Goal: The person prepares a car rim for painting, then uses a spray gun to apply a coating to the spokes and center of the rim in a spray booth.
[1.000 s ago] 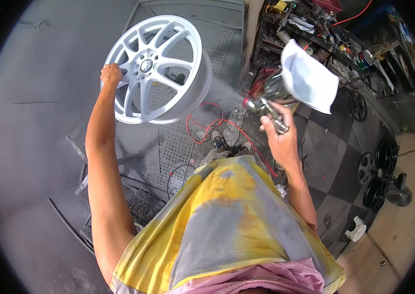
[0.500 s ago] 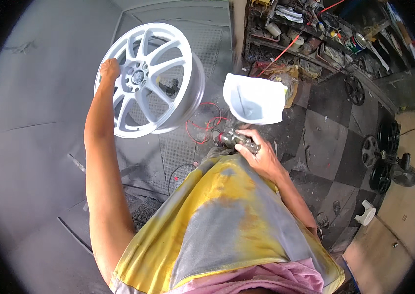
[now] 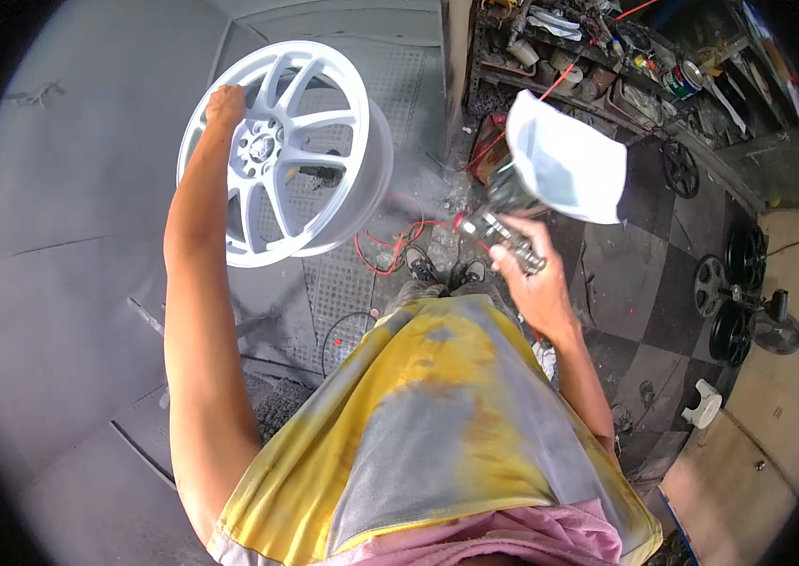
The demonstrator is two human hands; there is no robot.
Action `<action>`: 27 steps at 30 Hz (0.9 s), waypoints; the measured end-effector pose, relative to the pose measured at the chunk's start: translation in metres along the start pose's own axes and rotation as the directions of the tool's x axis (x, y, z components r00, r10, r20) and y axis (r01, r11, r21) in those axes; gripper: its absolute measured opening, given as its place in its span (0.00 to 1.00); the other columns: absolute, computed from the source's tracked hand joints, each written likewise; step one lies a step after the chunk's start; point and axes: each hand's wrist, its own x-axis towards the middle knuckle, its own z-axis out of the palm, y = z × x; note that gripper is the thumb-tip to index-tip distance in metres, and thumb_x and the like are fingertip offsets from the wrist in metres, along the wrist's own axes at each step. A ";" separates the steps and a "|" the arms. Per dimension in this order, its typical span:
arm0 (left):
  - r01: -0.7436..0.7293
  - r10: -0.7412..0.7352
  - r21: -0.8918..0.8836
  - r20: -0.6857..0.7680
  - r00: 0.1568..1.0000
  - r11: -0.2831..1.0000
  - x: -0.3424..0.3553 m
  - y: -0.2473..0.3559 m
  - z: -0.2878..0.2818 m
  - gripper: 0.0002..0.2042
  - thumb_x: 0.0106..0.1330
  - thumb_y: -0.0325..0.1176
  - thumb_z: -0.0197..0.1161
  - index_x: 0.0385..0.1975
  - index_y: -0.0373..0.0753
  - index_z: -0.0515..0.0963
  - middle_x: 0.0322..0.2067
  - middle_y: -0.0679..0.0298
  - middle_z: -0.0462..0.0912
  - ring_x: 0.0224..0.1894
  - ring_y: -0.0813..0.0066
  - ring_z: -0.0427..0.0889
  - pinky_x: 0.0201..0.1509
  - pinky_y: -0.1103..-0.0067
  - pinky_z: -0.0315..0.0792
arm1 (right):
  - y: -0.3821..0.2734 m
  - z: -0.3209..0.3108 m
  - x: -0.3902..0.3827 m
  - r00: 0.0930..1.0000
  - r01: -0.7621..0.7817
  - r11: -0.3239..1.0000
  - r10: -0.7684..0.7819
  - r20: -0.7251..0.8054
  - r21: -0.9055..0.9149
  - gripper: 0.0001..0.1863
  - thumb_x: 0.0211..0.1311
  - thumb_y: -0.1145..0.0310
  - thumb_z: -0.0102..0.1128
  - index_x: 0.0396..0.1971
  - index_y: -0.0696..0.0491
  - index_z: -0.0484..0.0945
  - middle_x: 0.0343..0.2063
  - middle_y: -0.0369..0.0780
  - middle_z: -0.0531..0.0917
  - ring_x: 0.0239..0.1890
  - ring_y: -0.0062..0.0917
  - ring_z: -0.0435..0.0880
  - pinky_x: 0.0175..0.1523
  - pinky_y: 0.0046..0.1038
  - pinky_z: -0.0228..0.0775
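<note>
A white multi-spoke car wheel rim stands tilted at the upper left, its face toward me, on a dark mount partly seen behind the spokes. My left hand is closed on a spoke at the upper left of its face, arm stretched out. In my right hand is a metal spray gun, its nozzle pointing left at the rim's side from a short distance. A faint haze hangs between nozzle and rim. Above the gun sits its paint cup, with a white, open-topped cover around or behind it; how they join is unclear.
A red hose curls on the floor by my shoes. Cluttered shelves fill the back right. Dark wheels, a grey fan-like device and a white stool stand at right. A grey wall rises at left.
My right hand has swung the spray gun right and slightly up, away from the rim. My left hand has moved up and right, and the rim has turned slightly clockwise with it.
</note>
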 end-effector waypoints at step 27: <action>-0.314 0.326 0.101 -0.156 0.932 0.944 0.017 0.059 -0.008 0.11 0.68 0.26 0.60 0.46 0.32 0.85 0.49 0.42 0.85 0.51 0.44 0.88 0.53 0.58 0.85 | 0.001 0.007 -0.022 0.953 -0.101 0.992 0.119 0.279 -0.078 0.22 0.72 0.62 0.68 0.62 0.51 0.76 0.47 0.48 0.87 0.48 0.37 0.89 0.54 0.36 0.78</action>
